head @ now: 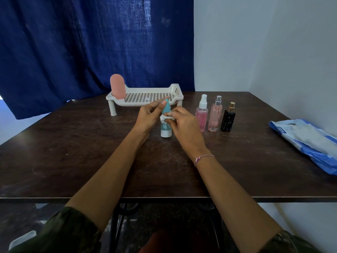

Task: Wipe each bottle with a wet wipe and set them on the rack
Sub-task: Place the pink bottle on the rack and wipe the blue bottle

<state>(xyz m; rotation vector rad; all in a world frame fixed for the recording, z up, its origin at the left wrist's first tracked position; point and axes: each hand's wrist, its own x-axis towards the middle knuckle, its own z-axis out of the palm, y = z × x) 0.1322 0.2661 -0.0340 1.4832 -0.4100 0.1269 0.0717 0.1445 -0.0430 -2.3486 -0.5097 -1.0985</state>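
The slim teal plastic bottle with a white base (166,125) stands on the dark wooden table (73,152), just in front of the white perforated plastic rack (145,96). My left hand (148,114) pinches its tip; my right hand (182,123) presses a crumpled white wet wipe (164,118) against its middle. I judge this the wiping step. Next, I should lift it onto the rack beside the rounded pink bottle (117,88); three spray bottles (215,114) wait.

Home room: blue curtain (91,42), dark table (73,152)
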